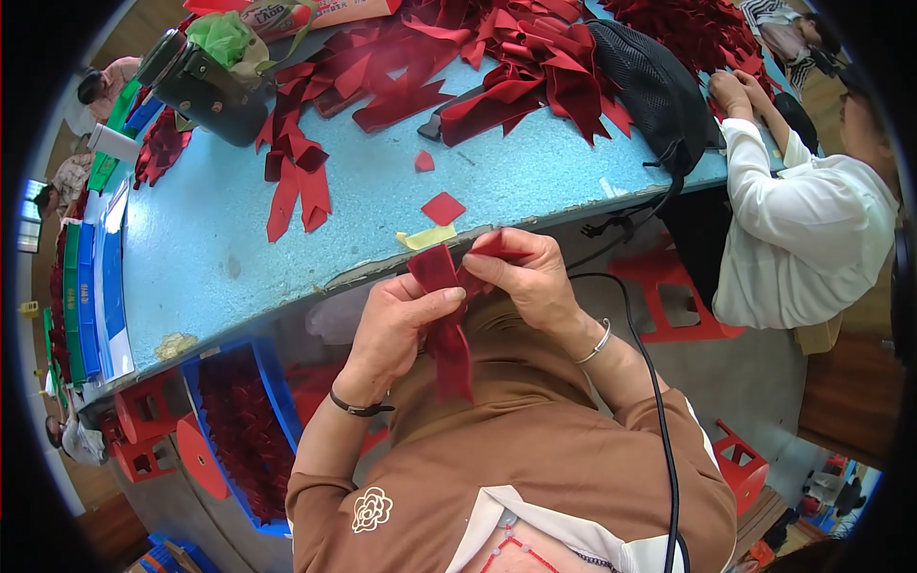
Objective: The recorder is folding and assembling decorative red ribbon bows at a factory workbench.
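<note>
The left hand (392,315) curled behind the ribbon (443,336), so most of its fingers were hidden, and the folds between the hands were too tangled to tell whether they made one piece or two. The heap (535,62) of red bows and strips ran out of view at the top. At the right, a co-worker (802,229) in white was partly lost at the dark rim, and what that person handled was hard to make out. More people sat small and blurred at the left rim.

The bench (220,220) was pale blue, speckled, its near edge chipped. On it stood a black canister (205,95) beside a green bag (218,36); a black mesh bag (650,91) lay against the heap. Near the edge were a red scrap (443,208) and a yellow strip (427,237). Below, a blue bin (275,392) held dark red pieces among red stools, and a black cable (651,382) hung down over the person's brown top (535,458).

The ribbon was just off the bench's near edge, above the lap. The left thumb pressed it flat against the fingers; the right hand (523,272) pinched a folded part between thumb and forefinger, fingertips together.
</note>
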